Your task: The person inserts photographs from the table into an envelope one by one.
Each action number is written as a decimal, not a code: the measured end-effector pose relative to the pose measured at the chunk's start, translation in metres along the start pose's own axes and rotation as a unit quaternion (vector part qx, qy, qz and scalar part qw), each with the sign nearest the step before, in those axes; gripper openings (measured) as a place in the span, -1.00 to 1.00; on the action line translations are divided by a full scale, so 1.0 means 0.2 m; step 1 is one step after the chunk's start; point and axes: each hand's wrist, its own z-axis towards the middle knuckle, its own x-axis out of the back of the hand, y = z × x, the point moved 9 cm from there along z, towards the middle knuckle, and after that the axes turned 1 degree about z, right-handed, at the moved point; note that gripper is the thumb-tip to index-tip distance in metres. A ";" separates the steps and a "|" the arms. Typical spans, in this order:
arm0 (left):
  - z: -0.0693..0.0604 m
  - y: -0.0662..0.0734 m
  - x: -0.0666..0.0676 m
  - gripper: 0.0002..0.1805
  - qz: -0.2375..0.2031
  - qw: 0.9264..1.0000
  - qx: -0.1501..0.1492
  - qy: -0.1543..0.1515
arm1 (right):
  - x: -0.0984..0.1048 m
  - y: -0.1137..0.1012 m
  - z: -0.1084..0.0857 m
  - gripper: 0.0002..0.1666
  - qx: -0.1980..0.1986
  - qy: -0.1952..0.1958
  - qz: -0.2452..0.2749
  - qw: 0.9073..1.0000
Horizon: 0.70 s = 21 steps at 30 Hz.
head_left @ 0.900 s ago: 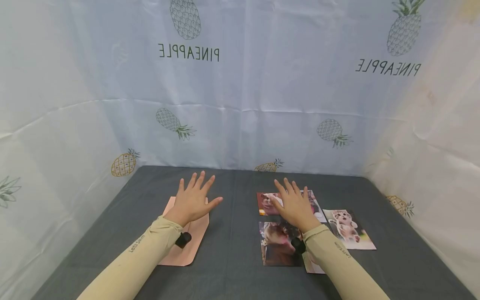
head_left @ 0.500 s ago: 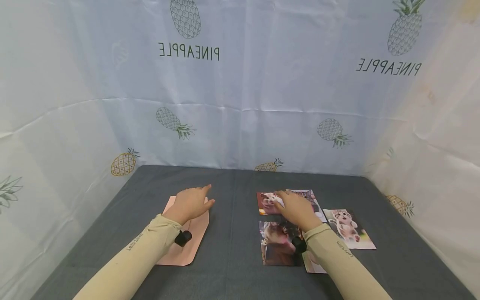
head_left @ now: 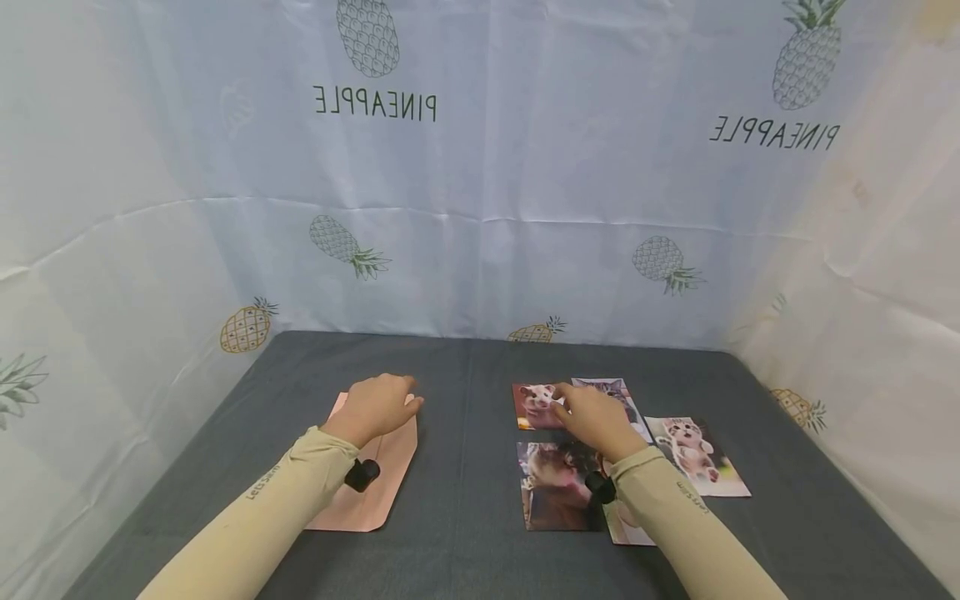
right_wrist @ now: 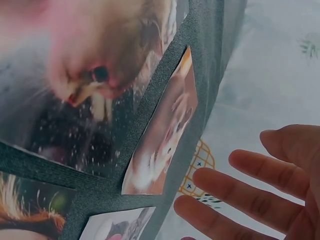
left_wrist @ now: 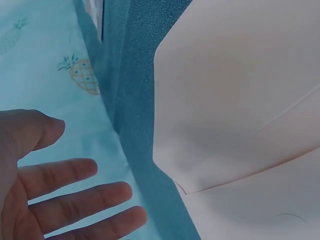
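My left hand (head_left: 372, 407) hovers above a pink paper envelope (head_left: 395, 468), its fingers loosely bent and gripping nothing. In the left wrist view the envelope (left_wrist: 215, 95) shows cut corners and a fold edge, apart from the fingers. Over a group of cat photo cards is my right hand (head_left: 597, 422), also holding nothing. Nearest it are a reddish card (head_left: 536, 407) and a grey-cat card (head_left: 609, 388), the latter partly covered by the hand. In the right wrist view, relaxed fingers (right_wrist: 250, 195) stay apart from the reddish card (right_wrist: 165, 140).
A larger dark card (head_left: 558, 492) lies nearer the front, beside a pale card (head_left: 628, 527) partly under the right forearm. A kitten card (head_left: 696, 457) lies at the right. Dark grey cloth (head_left: 465, 467) covers the table; a pineapple-print curtain (head_left: 480, 167) encloses it.
Both hands had fingers spread and stretched forward; now the fingers are bent downward and drawn in. The envelope and cards have not moved.
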 end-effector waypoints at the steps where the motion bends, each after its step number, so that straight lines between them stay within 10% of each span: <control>1: 0.00 0.00 0.00 -0.55 0.001 1.000 0.000 0.001 | 0.00 0.00 0.00 -0.74 0.001 0.000 0.004 1.000; 11: -0.01 -0.04 0.02 -0.56 -0.005 1.000 0.000 -0.008 | 0.05 0.08 -0.05 -0.71 -0.001 -0.006 0.036 0.999; 21: -0.08 -0.20 0.05 -0.59 -0.001 1.000 -0.006 -0.004 | 0.12 0.39 -0.16 -0.73 -0.043 -0.014 0.050 0.998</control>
